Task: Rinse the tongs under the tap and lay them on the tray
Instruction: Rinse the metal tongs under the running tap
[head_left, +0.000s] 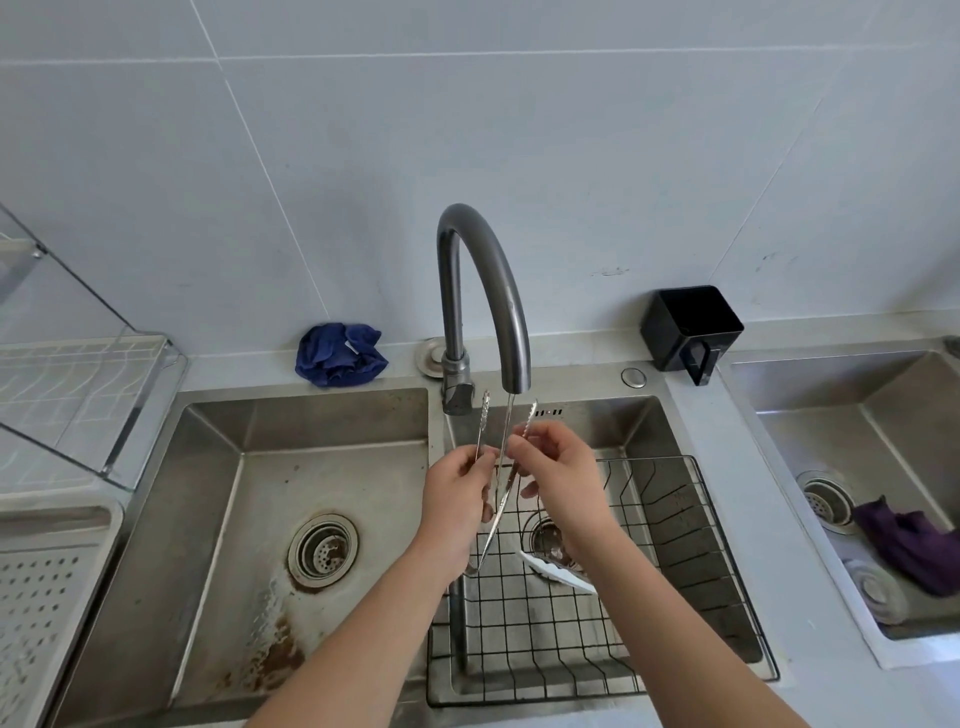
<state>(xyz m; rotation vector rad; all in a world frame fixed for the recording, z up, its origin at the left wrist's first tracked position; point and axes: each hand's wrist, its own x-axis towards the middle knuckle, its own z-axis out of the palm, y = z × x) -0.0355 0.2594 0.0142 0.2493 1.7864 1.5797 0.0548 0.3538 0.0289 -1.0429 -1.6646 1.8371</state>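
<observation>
The slim, silver, V-shaped metal tongs (492, 525) are standing tips-up under the curved dark-grey metal tap (506, 291), over the black wire basket (675, 525) in the middle steel basin. A thin stream of water (508, 431) is running down between their two arms. The left hand (454, 506) is pinching one arm with curled fingers (480, 462), and the right hand (563, 480) is pinching the other. The white perforated plastic tray (47, 587) is lying on the surface far left, well apart from the tongs.
</observation>
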